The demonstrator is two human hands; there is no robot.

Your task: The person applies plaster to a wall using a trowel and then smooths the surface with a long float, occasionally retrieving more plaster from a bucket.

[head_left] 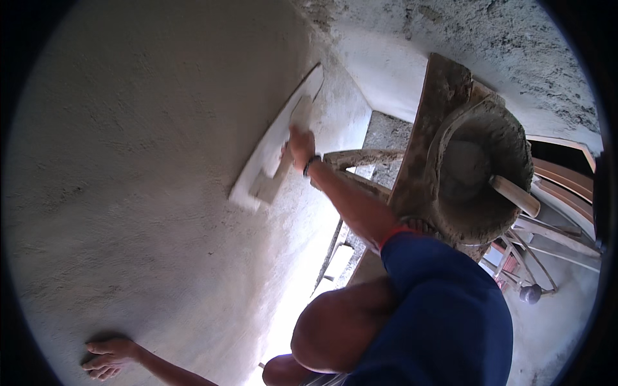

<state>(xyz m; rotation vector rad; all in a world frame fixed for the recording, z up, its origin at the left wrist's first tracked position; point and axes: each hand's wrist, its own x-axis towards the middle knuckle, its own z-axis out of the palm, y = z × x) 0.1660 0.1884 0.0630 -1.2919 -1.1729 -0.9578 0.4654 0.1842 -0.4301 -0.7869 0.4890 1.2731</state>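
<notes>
Dim, uneven light; fisheye; blown-out strip low centre.
Your plaster wall reads dull grey at left, washing out to white toward lower centre, where glare eats detail. You've got motion blur on your right hand and the long plastering float; the bucket is sharper, its inside shadowed. Dark shadow hugs your left hand. Black vignette in the corners, bluish fringe at the rim, straight edges bending there.
</notes>
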